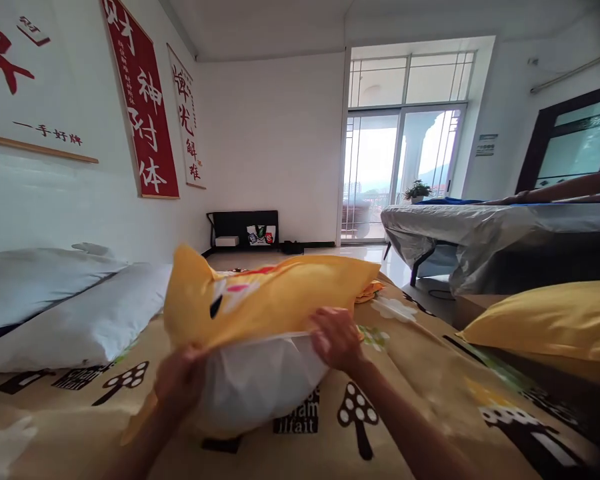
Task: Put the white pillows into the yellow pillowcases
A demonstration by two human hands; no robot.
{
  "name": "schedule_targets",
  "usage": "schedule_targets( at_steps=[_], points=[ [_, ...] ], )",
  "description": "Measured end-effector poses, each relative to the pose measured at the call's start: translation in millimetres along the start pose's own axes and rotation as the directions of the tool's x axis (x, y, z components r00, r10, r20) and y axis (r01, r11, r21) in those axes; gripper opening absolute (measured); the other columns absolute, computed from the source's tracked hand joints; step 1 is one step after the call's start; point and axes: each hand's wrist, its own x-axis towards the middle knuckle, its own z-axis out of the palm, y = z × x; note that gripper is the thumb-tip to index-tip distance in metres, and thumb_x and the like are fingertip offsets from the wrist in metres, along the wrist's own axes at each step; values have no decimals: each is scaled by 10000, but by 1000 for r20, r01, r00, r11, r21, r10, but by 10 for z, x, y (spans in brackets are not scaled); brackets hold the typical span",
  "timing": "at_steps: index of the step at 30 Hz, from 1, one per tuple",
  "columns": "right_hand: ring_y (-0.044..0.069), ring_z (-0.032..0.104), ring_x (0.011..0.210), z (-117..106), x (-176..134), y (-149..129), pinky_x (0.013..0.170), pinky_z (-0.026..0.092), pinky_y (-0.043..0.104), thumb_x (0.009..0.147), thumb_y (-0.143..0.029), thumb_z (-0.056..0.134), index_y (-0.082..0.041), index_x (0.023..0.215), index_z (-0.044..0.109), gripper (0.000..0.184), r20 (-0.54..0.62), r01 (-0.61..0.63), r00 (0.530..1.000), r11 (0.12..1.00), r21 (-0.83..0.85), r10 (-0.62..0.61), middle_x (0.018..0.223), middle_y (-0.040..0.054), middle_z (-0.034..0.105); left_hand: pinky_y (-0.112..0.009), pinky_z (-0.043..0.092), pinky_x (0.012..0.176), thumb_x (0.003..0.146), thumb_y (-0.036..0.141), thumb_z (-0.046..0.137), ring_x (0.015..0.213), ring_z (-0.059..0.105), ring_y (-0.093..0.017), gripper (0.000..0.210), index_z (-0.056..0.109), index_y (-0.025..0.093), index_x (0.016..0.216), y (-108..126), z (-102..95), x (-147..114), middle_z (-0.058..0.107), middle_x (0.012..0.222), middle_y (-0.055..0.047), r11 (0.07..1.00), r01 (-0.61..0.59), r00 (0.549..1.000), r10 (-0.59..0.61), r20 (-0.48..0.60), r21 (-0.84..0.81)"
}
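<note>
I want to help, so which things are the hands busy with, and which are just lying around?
In use:
left hand
right hand
yellow pillowcase
white pillow

Lying about:
two bare white pillows
yellow pillow
mushroom-print bedsheet
red wall scroll
potted plant

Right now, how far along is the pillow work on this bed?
Done: one yellow-cased pillow lies at the bed's right edge. In hand: both hands, left hand and right hand, grip the open end of a yellow pillowcase, with the white pillow still sticking out. Left: two bare white pillows lie along the left.
</note>
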Motion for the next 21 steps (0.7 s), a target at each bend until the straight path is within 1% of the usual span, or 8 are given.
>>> schedule_targets(
  at_steps=[1,3,7,9,12,15,18,21],
  points=[
    [242,589,988,37,-184,107,858,458,392,852,-238,485,-171,1211,558,372,-61,-115,992,991,-65,112,1040,125,638,-239,359,462,930,262,456,412,465,-118,379,488,215,556,-12,-4,-205,468,442,20,999,-24,1000,25,11,-24],
    [269,567,998,132,-468,264,851,476,425,845,-294,508,-148,1220,541,403,-21,-236,972,963,-127,235,1069,147,600,-240,400,498,928,228,477,448,509,-125,305,524,218,626,-31,-45,-493,515,487,11,1000,11,1000,-11,-17,10],
    [278,532,1067,368,-655,337,911,457,457,847,-307,479,-162,1323,467,498,151,-268,944,949,-163,292,1190,155,549,-252,418,522,905,198,531,490,538,-142,156,560,225,754,-129,-171,-709,557,545,7,998,-11,1000,10,5,60],
    [285,520,1077,486,-601,346,922,447,460,841,-266,458,-148,1336,454,509,99,-345,923,914,-214,372,1183,164,549,-251,391,481,892,189,539,452,507,-140,155,568,234,746,-192,-233,-803,529,506,19,994,-95,990,88,112,60],
    [309,506,1089,614,-500,422,908,448,463,848,-250,425,-88,1320,455,500,-33,-488,867,832,-263,498,1154,200,553,-254,417,486,863,159,516,484,545,-153,169,580,247,734,-249,-334,-1039,550,520,1,994,-82,978,67,199,69],
    [316,507,1095,638,-532,490,884,459,455,876,-304,406,-67,1296,459,485,-143,-626,778,739,-249,611,1139,218,555,-321,517,660,811,144,522,655,635,-202,132,575,265,801,-285,-418,-1252,633,644,-37,997,71,989,-76,123,43],
    [316,517,1113,569,-636,460,865,467,437,857,-343,438,-97,1298,462,506,-70,-694,710,679,-241,701,1179,212,561,-337,515,641,769,193,568,660,619,-218,118,518,267,847,-350,-391,-1246,615,708,-34,939,313,945,-323,50,144],
    [296,602,954,451,-536,438,733,479,392,808,-305,485,-134,1256,516,481,153,-808,501,524,-268,852,1102,187,624,-302,467,568,780,244,527,648,591,-204,87,485,249,856,-418,-193,-951,595,751,-26,843,499,840,-528,126,202]
  ],
)
